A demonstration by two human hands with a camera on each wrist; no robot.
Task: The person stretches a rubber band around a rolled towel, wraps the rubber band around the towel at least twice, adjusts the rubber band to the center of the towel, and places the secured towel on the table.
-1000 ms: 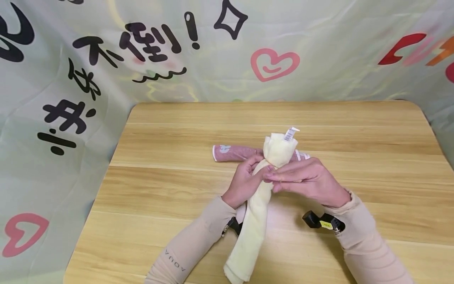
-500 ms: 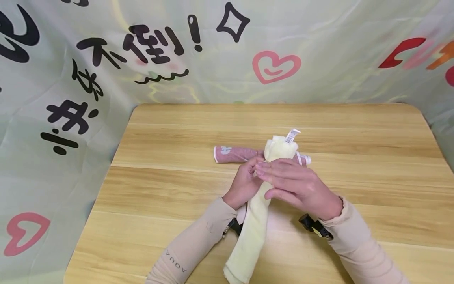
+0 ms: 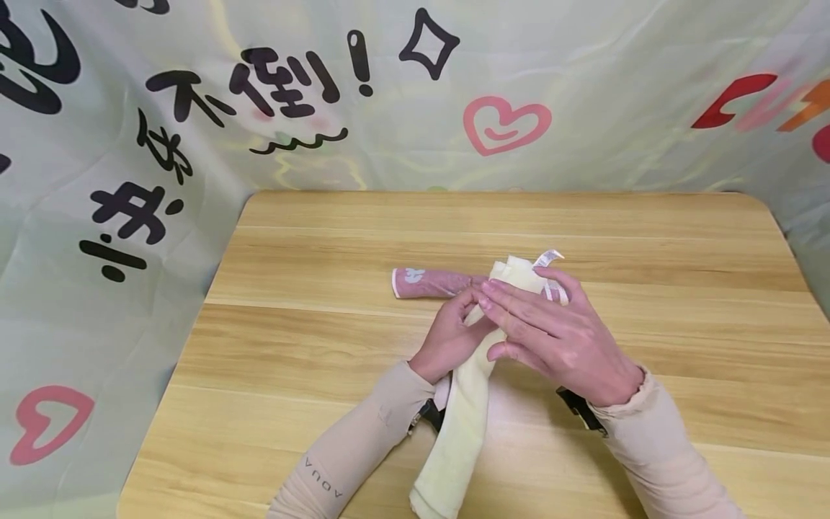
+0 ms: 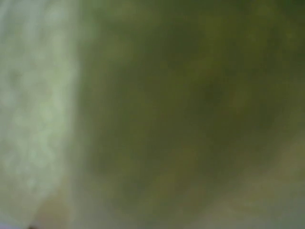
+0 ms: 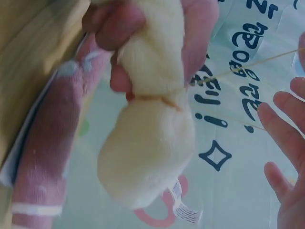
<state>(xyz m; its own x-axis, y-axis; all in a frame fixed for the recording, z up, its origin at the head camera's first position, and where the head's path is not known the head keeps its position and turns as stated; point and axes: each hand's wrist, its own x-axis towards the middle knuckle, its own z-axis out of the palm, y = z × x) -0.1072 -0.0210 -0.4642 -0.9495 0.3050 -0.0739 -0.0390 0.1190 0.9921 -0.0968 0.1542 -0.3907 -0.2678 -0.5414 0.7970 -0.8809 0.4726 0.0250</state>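
A cream rolled towel (image 3: 468,411) runs from the table's front up to the hands, with a white tag (image 3: 547,258) at its far end. My left hand (image 3: 447,339) grips the roll just below a narrowed neck. In the right wrist view a thin tan rubber band (image 5: 152,97) circles that neck, leaving a rounded bulge beyond it. Strands of the band stretch across to my right hand (image 3: 564,342), whose fingers are extended and spread over the towel. How the band sits on those fingers is not clear. The left wrist view is blurred, with pale cloth at its left.
Behind the towel a pink rolled cloth (image 3: 434,283) with white edging lies crosswise on the wooden table (image 3: 311,346). A printed fabric backdrop (image 3: 402,158) rises along the table's back and left sides.
My right hand's fingers have gone from closed together at the towel's neck to spread out over it, pulling the band wider. The left hand keeps its hold on the towel.
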